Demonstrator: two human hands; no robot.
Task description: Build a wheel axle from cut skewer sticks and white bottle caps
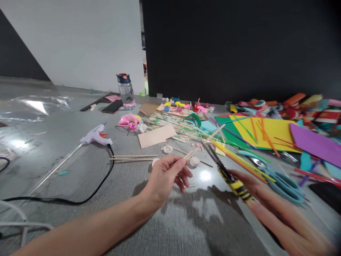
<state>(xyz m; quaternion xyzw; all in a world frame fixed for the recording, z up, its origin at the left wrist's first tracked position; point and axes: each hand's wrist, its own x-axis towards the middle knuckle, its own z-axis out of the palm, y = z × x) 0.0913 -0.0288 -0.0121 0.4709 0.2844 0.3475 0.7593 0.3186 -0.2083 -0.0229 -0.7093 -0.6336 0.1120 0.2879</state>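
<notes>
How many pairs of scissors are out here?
2. The teal-handled scissors lie on the floor by the right hand. That hand holds the yellow-and-black cutters. More could hide under the craft pile.

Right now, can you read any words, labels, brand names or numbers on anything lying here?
None can be read.
Water bottle: no legible label.
Glue gun: no marking readable.
Striped tool in the right hand: only stripes.
Packets at far right: print too blurred.

Cutter [234, 185] handle: yellow/black stripes. Stick [204, 144]: pale wood. Scissors [282, 183]: teal. Glue gun [96, 137]: lilac, orange trigger, black cord. Foam sheets: yellow [277, 133], green [226, 129], purple [317, 144]. Table [66, 170]: grey.
</notes>
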